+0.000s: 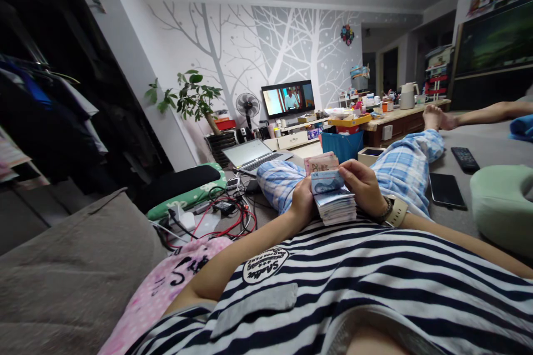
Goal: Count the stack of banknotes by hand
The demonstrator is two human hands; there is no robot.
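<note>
A thick stack of banknotes [336, 208] rests against the striped shirt, its edges facing me. My left hand [303, 198] is closed round the left side of the stack. Above the stack, a blue-grey banknote [327, 182] stands tilted up, with pinkish banknotes [320, 163] fanned out behind it. The thumb and fingers of my right hand [361, 182] pinch the upper right corner of the raised notes. A pale watch [396, 212] is on the right wrist. How the left fingers lie behind the notes is hidden.
Left of my legs are an open laptop [256, 156] and tangled cables [233, 213]. To the right lie a black phone [447, 191], a remote control [465, 160] and a green neck pillow [506, 205]. Another person's bare leg [483, 115] stretches in from the right.
</note>
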